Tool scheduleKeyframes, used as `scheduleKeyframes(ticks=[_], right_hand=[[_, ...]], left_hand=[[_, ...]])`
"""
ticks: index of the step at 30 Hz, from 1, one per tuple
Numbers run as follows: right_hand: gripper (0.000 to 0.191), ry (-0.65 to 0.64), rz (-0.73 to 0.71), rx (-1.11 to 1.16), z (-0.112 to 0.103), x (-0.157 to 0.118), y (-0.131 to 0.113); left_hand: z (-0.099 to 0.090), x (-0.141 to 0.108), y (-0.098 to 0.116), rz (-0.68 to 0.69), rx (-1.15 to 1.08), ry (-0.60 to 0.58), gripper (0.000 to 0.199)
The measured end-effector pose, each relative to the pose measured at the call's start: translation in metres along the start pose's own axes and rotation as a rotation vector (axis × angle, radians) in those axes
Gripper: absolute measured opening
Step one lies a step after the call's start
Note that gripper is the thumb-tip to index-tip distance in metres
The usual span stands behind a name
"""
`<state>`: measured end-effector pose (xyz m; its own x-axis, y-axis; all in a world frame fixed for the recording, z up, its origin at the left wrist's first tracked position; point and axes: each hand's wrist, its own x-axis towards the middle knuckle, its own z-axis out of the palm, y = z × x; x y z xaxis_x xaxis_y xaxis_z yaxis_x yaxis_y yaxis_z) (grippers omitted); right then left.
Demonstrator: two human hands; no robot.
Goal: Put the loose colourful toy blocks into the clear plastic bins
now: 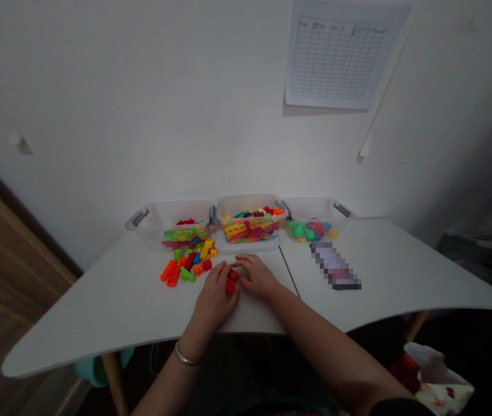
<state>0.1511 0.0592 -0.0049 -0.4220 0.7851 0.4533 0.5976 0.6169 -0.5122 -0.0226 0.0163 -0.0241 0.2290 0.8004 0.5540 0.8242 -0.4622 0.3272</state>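
Sitting between the two hands were a few red bricks (230,283), on the white table (98,312) close to its near edge.

Item: left hand (215,296), fingers curled over the bricks from one side, knuckles up.
Item: right hand (256,276), fingers loosely spread and reaching in from the other side, tips at the bricks. From my remote feed I could not tell whether either hand pinched a brick or only touched it, as the fingers hid the contact.
Item: silver bracelet (186,355) on the left wrist.
Item: loose heap (188,264) of orange, green, yellow and red bricks, just beyond the left hand.
Item: three clear bins along the far edge. The left bin (170,216) held green, yellow and red bricks, the middle bin (248,202) held mixed bricks and sat on a clear lid (246,246), and the right bin (315,207) held round green, pink and yellow pieces.
Item: blurred oblong (335,266) on the table, right of the hands.
Item: ruled sheet (335,55) on the wall.

Risks, as I judged them: a brick held only at the fingertips could slip and drop off the near edge. A careless sweep of the left hand could scatter the heap. A knock against the lid could jolt the middle bin.
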Motion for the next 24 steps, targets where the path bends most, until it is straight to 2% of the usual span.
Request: scheduleKeyframes(ticks=[5, 8, 12, 19, 24], right_hand=[[0.036, -0.072, -0.127, -0.112, -0.0029, -0.0014, -0.0093], [0.035, -0.092, -0.142, -0.162, -0.0027, -0.0008, -0.0116], [0.026, -0.038, -0.043, -0.160, -0.0023, 0.0001, -0.0098], [0.026, 0.035, 0.097, -0.169, -0.0050, 0.0003, -0.0051], [0.024, 0.041, 0.161, -0.197, -0.0070, 0.0008, -0.0066]], left_hand=[[-0.0023, -0.0003, 0.0001, 0.026, 0.081, 0.062, 0.063], [-0.0031, -0.0003, -0.0001, 0.019, 0.107, 0.077, 0.059], [-0.0021, 0.0002, -0.0016, 0.004, 0.108, 0.091, 0.052], [0.0004, 0.0025, -0.0045, -0.079, 0.094, 0.141, 0.049], [-0.0080, 0.0040, 0.0019, -0.133, 0.073, 0.102, 0.048]])
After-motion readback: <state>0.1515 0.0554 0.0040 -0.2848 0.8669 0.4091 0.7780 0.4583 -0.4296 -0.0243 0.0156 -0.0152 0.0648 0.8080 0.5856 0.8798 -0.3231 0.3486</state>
